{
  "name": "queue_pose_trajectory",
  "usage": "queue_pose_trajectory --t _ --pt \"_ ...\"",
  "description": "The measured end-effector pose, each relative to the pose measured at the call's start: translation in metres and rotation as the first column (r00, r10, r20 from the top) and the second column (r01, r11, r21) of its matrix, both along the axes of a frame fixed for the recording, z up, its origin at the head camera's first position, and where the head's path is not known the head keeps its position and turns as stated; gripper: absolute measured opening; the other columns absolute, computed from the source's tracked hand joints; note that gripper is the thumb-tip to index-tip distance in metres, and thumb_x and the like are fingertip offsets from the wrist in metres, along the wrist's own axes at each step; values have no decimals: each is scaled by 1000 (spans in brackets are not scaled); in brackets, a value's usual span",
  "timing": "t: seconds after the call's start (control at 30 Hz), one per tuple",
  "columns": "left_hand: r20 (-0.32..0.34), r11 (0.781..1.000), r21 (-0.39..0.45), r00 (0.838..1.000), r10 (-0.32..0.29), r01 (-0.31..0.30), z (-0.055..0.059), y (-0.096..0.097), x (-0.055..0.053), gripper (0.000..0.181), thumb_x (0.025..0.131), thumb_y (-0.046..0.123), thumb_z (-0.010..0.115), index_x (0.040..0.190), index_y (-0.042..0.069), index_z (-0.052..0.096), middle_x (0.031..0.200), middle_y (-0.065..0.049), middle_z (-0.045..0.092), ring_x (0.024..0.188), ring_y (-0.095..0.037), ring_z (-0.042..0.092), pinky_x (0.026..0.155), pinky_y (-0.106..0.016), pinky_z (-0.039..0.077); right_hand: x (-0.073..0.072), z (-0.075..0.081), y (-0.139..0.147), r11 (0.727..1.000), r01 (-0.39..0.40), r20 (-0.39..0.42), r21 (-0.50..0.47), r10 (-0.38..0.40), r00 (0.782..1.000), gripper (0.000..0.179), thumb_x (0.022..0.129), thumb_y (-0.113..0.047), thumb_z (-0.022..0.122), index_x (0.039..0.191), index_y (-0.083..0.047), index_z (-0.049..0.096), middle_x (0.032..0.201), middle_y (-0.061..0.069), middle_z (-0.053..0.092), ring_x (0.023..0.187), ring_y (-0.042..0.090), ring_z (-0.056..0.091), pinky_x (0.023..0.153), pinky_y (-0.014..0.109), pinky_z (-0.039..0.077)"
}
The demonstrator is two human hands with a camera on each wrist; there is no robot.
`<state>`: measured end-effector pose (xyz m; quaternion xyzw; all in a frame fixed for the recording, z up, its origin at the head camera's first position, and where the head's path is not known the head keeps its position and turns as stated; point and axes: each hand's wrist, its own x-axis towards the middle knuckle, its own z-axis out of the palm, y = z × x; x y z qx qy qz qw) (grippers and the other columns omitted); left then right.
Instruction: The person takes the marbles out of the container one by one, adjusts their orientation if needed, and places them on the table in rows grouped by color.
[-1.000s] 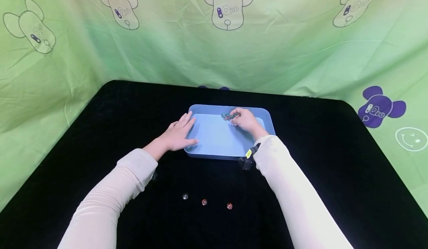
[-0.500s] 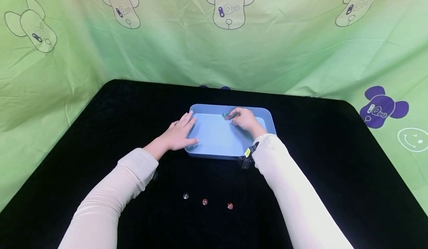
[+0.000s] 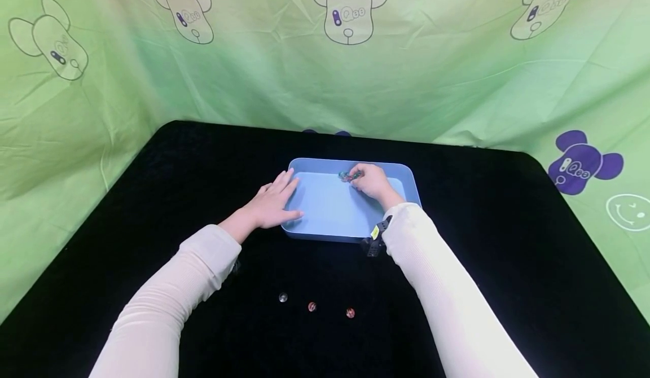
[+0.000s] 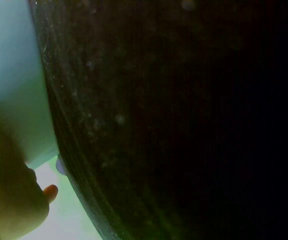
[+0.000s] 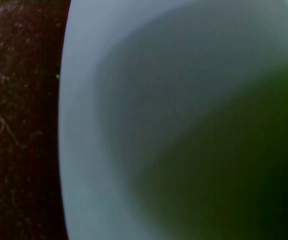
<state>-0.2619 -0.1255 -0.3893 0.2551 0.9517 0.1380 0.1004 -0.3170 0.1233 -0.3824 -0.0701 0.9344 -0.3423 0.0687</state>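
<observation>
A shallow blue tray (image 3: 325,214) sits on the black tabletop. Over its left rim lies my left hand (image 3: 271,203), fingers spread and straight, thumb reaching inside. My right hand (image 3: 373,180) is inside the tray near the back wall, its thumb and fingers curled round the right end of a small cluster of greenish, clear glass marbles (image 3: 343,176). The fingers partly hide that end of the cluster. In the left wrist view, part of the left hand (image 4: 14,195) shows against the tray's outer wall (image 4: 14,55). The right wrist view is mostly blurred tray wall (image 5: 79,125).
On the black cloth (image 3: 244,333) in front of the tray, a clear marble (image 3: 282,297) and two reddish marbles, one in the middle (image 3: 312,307) and one on the right (image 3: 350,313), lie in a loose row. A green patterned curtain (image 3: 254,73) hangs behind the table.
</observation>
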Motion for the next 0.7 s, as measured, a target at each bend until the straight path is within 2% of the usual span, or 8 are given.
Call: queue_pose_trajectory --t 0.23,0.37,0.7 --pt "0 1000 1 1000 4 -4 1 0 0 80 82 51 45 139 8 9 143 -6 -9 129 -22 -7 98 -46 10 0 0 0 999 -10 -30 39 11 999 7 79 -4 58 86 -2 60 69 6 58 64 16 53 58 25 38" --pt "-3 1000 7 1000 3 -3 1 0 0 80 82 50 45 139 7 10 143 -6 -8 129 -22 -7 98 -46 10 -1 -1 1 998 -22 -54 62 25 998 7 78 -6 58 83 -1 59 74 8 58 70 20 52 63 29 38" --pt "-4 1000 -2 1000 2 -2 0 0 1 79 83 50 45 139 7 10 144 -6 -8 129 -22 -6 98 -46 10 1 -3 2 994 -38 -38 104 42 998 7 76 -3 57 82 0 55 84 12 58 79 24 50 71 33 39"
